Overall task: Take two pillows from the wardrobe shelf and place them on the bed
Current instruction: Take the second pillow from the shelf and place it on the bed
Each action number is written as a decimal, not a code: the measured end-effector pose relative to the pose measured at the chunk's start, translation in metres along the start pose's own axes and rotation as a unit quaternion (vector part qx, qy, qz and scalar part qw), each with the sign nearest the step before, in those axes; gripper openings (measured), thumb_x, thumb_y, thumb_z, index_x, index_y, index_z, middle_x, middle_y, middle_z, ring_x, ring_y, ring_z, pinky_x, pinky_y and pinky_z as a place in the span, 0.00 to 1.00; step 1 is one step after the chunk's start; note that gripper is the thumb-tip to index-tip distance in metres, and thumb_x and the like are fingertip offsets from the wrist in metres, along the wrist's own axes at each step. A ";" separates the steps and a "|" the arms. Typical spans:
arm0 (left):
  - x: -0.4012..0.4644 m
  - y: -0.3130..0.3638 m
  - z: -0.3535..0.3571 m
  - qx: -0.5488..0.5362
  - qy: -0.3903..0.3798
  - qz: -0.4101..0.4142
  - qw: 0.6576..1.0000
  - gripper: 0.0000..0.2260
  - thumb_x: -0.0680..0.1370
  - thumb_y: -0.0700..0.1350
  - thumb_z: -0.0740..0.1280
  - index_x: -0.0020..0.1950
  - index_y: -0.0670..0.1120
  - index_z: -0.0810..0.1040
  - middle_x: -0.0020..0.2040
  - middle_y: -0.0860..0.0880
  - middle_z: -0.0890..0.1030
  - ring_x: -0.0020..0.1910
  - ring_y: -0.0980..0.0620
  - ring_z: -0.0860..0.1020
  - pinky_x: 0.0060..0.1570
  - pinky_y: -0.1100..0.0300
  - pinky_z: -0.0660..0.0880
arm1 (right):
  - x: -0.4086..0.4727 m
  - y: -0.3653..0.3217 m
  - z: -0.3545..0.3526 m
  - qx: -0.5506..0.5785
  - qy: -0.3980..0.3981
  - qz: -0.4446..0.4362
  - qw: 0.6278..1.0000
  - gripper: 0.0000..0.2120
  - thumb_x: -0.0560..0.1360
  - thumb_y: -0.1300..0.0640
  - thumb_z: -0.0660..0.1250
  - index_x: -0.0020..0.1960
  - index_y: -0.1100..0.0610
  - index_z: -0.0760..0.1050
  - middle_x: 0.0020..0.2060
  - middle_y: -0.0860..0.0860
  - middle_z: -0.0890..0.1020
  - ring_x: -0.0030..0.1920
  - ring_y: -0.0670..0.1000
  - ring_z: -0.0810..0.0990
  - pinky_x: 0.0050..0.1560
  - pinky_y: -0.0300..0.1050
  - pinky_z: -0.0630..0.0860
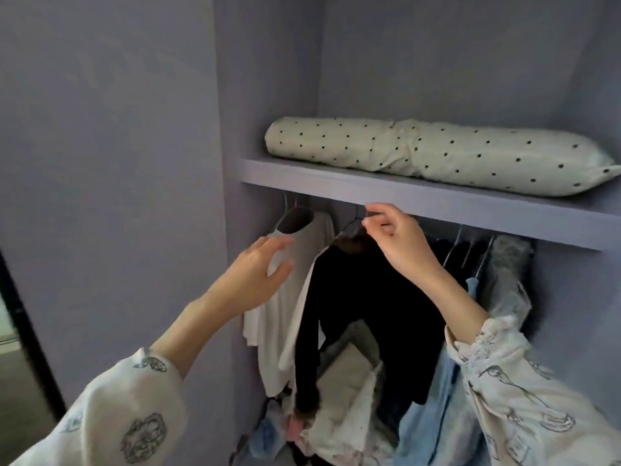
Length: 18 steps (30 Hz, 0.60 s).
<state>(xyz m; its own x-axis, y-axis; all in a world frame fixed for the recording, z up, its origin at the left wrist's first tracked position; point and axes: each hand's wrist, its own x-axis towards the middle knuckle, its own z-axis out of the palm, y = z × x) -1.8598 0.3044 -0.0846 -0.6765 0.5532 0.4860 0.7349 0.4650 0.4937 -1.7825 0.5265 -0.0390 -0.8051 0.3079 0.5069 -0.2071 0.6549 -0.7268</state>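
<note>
Pillows: a spotted cream bundle [437, 153] lies on the wardrobe shelf [420, 200]. A crease near its middle suggests 2 pillows end to end or stacked, but I cannot tell which.

Long axis: it runs along the shelf from 9 o'clock to 3 o'clock, dipping slightly at the right end, which hangs near the shelf's front edge.

My right hand [400, 240]: it is just under the shelf's front edge, with thumb and forefinger curled close together near a wire hanger [353, 227]. I cannot tell whether the grip pinches the hanger or is only in front of it. It has no hold on the pillows.

My left hand [258, 277]: fingers spread and loosely curved, nothing in the grip, in front of a pale hanging garment [285, 331].

Direction from grip to pillows: from my right hand the bundle lies at 12 o'clock, close above, with the shelf board between. From my left hand it lies at about 1 o'clock, farther off.

Nearer hand: the right, by my reading.

What the reach turns on: I judge both hands must rise past the shelf edge and take the bundle along its length, 1 hand toward each end.

Other things: a black garment [363, 314] hangs below the shelf between my arms.
</note>
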 end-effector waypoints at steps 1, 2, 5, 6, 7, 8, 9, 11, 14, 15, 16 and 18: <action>0.017 0.001 0.002 0.011 -0.006 0.015 1.000 0.18 0.78 0.49 0.59 0.69 0.51 0.66 0.64 0.50 0.72 0.58 0.50 0.73 0.56 0.63 0.64 | 0.012 0.004 -0.007 -0.016 0.008 -0.006 1.000 0.15 0.77 0.54 0.62 0.63 0.53 0.72 0.46 0.45 0.77 0.44 0.38 0.76 0.42 0.24 0.69; 0.035 0.002 0.002 0.018 -0.008 0.028 0.999 0.19 0.78 0.49 0.59 0.69 0.50 0.66 0.64 0.49 0.72 0.59 0.50 0.73 0.56 0.64 0.63 | 0.025 0.008 -0.014 -0.035 0.018 -0.015 0.999 0.15 0.77 0.54 0.62 0.63 0.53 0.72 0.46 0.45 0.77 0.45 0.38 0.76 0.42 0.24 0.68; 0.093 0.008 -0.001 0.039 0.020 0.068 0.997 0.19 0.78 0.47 0.61 0.69 0.47 0.67 0.64 0.47 0.73 0.60 0.49 0.73 0.56 0.64 0.64 | 0.065 0.016 -0.032 -0.097 0.042 -0.060 0.993 0.16 0.77 0.53 0.61 0.64 0.53 0.71 0.49 0.46 0.78 0.51 0.44 0.76 0.53 0.36 0.69; 0.111 0.011 -0.001 0.047 0.033 0.074 0.996 0.19 0.78 0.47 0.61 0.68 0.47 0.67 0.64 0.46 0.73 0.58 0.48 0.74 0.56 0.63 0.65 | 0.079 0.018 -0.036 -0.115 0.045 -0.078 0.989 0.16 0.77 0.53 0.61 0.64 0.53 0.71 0.51 0.46 0.78 0.54 0.45 0.75 0.55 0.40 0.69; 0.131 0.014 -0.002 0.048 0.042 0.079 0.995 0.19 0.78 0.47 0.61 0.69 0.48 0.67 0.64 0.46 0.72 0.57 0.48 0.74 0.56 0.61 0.66 | 0.094 0.020 -0.041 -0.134 0.052 -0.098 0.985 0.16 0.77 0.54 0.61 0.64 0.54 0.71 0.52 0.47 0.78 0.55 0.47 0.75 0.56 0.41 0.68; 0.150 0.017 -0.001 0.047 0.045 0.086 0.994 0.19 0.78 0.47 0.61 0.69 0.48 0.67 0.65 0.46 0.72 0.57 0.49 0.74 0.56 0.61 0.67 | 0.109 0.022 -0.045 -0.159 0.060 -0.115 0.979 0.16 0.77 0.54 0.61 0.64 0.54 0.71 0.54 0.49 0.78 0.56 0.48 0.75 0.56 0.41 0.68; 0.170 0.020 0.000 0.049 0.044 0.094 0.993 0.19 0.78 0.47 0.61 0.69 0.48 0.66 0.66 0.46 0.71 0.60 0.49 0.72 0.57 0.61 0.66 | 0.123 0.023 -0.050 -0.191 0.067 -0.129 0.971 0.16 0.77 0.54 0.61 0.64 0.53 0.71 0.56 0.50 0.78 0.57 0.48 0.74 0.55 0.42 0.67; 0.207 0.028 0.005 0.068 0.040 0.114 0.990 0.21 0.78 0.46 0.62 0.70 0.48 0.65 0.68 0.46 0.69 0.65 0.47 0.69 0.60 0.61 0.63 | 0.148 0.029 -0.059 -0.272 0.091 -0.159 0.945 0.16 0.77 0.54 0.61 0.64 0.54 0.72 0.58 0.51 0.78 0.59 0.51 0.73 0.57 0.45 0.65; 0.260 0.038 0.017 0.106 0.058 0.130 0.984 0.24 0.77 0.44 0.63 0.72 0.47 0.62 0.70 0.44 0.65 0.68 0.44 0.64 0.66 0.54 0.62 | 0.183 0.037 -0.075 -0.417 0.127 -0.195 0.879 0.20 0.75 0.52 0.64 0.66 0.55 0.70 0.60 0.54 0.76 0.63 0.55 0.70 0.67 0.51 0.58; 0.276 0.041 0.021 0.132 0.061 0.135 0.980 0.26 0.76 0.45 0.64 0.73 0.48 0.59 0.72 0.44 0.62 0.70 0.44 0.61 0.68 0.50 0.61 | 0.193 0.040 -0.079 -0.461 0.122 -0.186 0.859 0.23 0.74 0.49 0.65 0.67 0.54 0.68 0.62 0.53 0.74 0.65 0.55 0.68 0.69 0.53 0.55; 0.292 0.043 0.027 0.171 0.059 0.145 0.973 0.29 0.76 0.47 0.65 0.74 0.49 0.57 0.73 0.44 0.59 0.72 0.44 0.58 0.69 0.47 0.59 | 0.203 0.044 -0.083 -0.496 0.107 -0.169 0.845 0.26 0.73 0.46 0.65 0.69 0.52 0.65 0.64 0.52 0.73 0.66 0.54 0.66 0.70 0.56 0.53; 0.322 0.048 0.035 0.281 0.050 0.187 0.940 0.34 0.74 0.51 0.66 0.75 0.50 0.52 0.74 0.44 0.56 0.73 0.43 0.54 0.70 0.45 0.56 | 0.221 0.051 -0.089 -0.541 0.071 -0.135 0.827 0.32 0.71 0.42 0.66 0.71 0.49 0.61 0.66 0.50 0.70 0.68 0.54 0.64 0.69 0.57 0.55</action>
<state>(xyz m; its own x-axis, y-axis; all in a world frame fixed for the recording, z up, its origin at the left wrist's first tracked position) -2.0409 0.5297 0.0702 -0.3461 0.6959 0.6293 0.8123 0.5579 -0.1702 -1.9216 0.6896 0.0776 -0.7215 0.0775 0.6880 0.3123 0.9233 0.2235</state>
